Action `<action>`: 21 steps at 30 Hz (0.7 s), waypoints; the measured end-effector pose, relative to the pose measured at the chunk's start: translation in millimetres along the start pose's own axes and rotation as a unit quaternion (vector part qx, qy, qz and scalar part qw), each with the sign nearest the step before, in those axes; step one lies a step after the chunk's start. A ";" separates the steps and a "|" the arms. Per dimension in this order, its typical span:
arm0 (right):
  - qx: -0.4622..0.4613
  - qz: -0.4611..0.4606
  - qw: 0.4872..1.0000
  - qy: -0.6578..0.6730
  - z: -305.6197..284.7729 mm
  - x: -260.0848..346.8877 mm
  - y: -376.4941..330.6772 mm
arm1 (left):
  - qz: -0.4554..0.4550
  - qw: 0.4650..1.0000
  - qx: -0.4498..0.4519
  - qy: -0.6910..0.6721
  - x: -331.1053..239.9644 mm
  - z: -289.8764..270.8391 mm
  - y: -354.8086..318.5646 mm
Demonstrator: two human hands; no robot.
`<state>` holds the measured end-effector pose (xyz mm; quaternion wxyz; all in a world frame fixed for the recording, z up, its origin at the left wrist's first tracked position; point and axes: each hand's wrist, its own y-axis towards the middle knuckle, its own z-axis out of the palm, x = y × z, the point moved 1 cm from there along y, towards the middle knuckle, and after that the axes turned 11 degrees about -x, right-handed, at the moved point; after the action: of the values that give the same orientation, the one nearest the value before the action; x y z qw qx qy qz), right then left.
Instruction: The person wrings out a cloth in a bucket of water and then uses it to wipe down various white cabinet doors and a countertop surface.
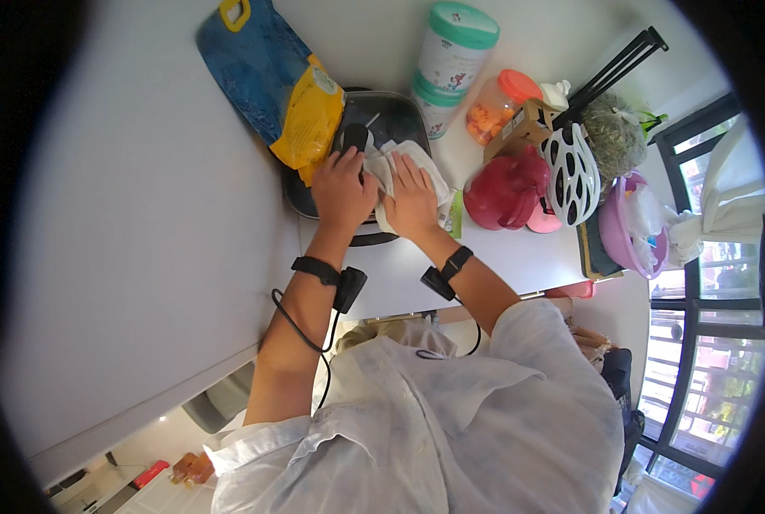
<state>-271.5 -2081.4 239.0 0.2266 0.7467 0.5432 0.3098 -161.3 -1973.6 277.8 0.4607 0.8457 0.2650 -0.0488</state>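
Observation:
A dark pan (293, 193) with rounded corners stands on the white surface, a glass lid (391, 116) over it. My left hand (344, 190) is closed around the black handle (356, 137) on the lid, and part of that grip is hidden under the fingers. A crumpled white cloth (438, 184) lies over the lid's right side. On top of it rests my right hand (411, 199), palm down with the fingers stretched out flat. Both wrists wear black bands with small cabled devices.
Touching the pan's left side is a blue and yellow bag (292, 94). Behind and right stand stacked white and green cans (455, 60) and an orange-lidded jar (498, 107). Further right are a dark red rounded object (506, 188), a white helmet (571, 176) and a purple basin (626, 227).

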 end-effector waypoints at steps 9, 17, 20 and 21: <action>-0.010 0.048 0.998 0.039 29.7 -31.4 44.3 | -0.031 0.997 0.047 -0.050 13.8 -9.2 0.4; 0.046 0.166 0.984 0.037 95.7 -84.0 128.1 | -0.017 0.995 0.081 -0.059 9.4 -7.0 6.9; 0.054 0.139 0.988 0.040 84.9 -70.9 114.3 | -0.034 0.994 0.079 -0.074 10.5 -8.6 3.4; 0.057 0.115 0.991 0.044 81.9 -66.0 103.1 | -0.031 0.994 0.079 -0.064 10.8 -10.3 2.2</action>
<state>-158.7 -2176.0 236.5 0.1224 0.8016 0.4801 0.3346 -152.6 -1961.9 281.7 0.4068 0.8657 0.2566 -0.1383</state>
